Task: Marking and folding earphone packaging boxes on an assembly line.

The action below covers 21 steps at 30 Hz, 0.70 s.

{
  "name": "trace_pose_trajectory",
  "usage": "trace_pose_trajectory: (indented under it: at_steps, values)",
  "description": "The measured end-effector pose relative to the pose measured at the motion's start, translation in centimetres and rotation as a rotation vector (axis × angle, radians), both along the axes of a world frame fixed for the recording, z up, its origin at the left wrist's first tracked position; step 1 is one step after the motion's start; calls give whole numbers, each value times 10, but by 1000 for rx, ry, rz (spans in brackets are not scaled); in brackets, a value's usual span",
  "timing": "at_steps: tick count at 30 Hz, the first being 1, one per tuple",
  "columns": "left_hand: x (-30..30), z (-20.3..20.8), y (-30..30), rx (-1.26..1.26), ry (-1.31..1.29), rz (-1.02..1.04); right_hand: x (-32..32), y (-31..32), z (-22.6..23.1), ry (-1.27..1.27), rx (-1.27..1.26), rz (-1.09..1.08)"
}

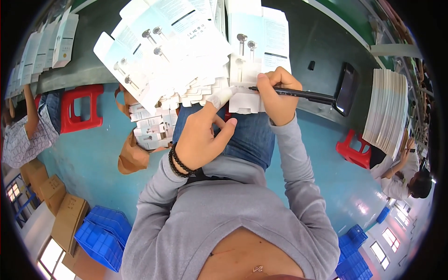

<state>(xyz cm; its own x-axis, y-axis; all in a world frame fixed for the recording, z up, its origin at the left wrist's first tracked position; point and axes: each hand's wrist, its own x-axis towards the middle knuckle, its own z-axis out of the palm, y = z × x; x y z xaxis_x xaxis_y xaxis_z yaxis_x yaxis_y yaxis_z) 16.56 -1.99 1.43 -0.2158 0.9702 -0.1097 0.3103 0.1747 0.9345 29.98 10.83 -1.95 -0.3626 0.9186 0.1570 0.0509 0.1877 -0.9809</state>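
Note:
A black marker pen [310, 96] is gripped in my right hand [281, 100], its tip touching the lower part of a flat, unfolded carton [245, 77]. Pale blue and white, the carton bears pictures of a small handheld device and overhangs the table's near edge. My left hand [200, 133] has its thumb apart and its index finger stretched out, a white wrap [221, 97] around the fingertip. That fingertip rests at the carton's left edge, beside a large fanned pile of similar flat cartons [182, 60].
On the dark table [322, 32] lie a small black cap [311, 65] and a phone [346, 88]. A tall carton stack [385, 107] stands at right. Below the table, an open brown bag [133, 154] holds more cartons. Red stools [81, 108] and other people flank both sides; blue crates [103, 238] sit behind.

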Motion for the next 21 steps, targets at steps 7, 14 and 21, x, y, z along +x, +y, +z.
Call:
trace_pose_trajectory:
  at_steps: [7, 14, 21]
  values:
    - [16, 6, 2, 217, -37, 34, 9, -1, 12, 298, -112, -40]
    - [34, 6, 30, 250, -689, 146, 24, 8, 23, 523, -166, 40]
    - [-29, 20, 17, 452, -364, 422, 35, 26, 33, 479, 75, -203]
